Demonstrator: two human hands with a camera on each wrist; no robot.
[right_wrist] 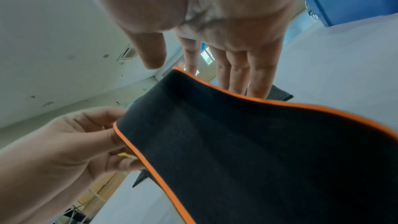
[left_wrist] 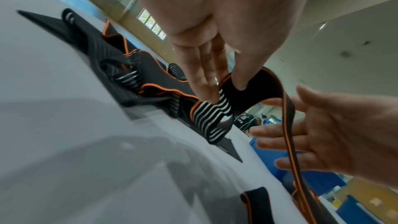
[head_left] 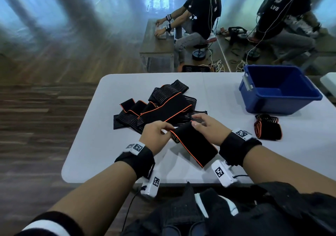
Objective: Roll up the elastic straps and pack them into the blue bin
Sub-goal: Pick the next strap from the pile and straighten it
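A black elastic strap [head_left: 196, 145] with orange edging is stretched between my hands above the white table [head_left: 94, 145]. My left hand [head_left: 168, 129] pinches its striped end [left_wrist: 217, 108] between thumb and fingertips. My right hand [head_left: 197, 121] is at the strap's other edge with straight fingers [right_wrist: 237, 71], and its thumb [right_wrist: 150, 55] stands clear of the fabric [right_wrist: 258, 142]. Behind my hands lies a loose pile of straps [head_left: 156, 105]. A rolled strap [head_left: 268, 128] lies on the table in front of the blue bin [head_left: 278, 88], whose visible inside holds nothing.
The bin stands at the table's far right corner, and another white table [head_left: 329, 79] begins beyond it. Two people [head_left: 196, 12] sit working at other tables in the background. Dark clothing [head_left: 236, 214] lies in my lap below the near edge.
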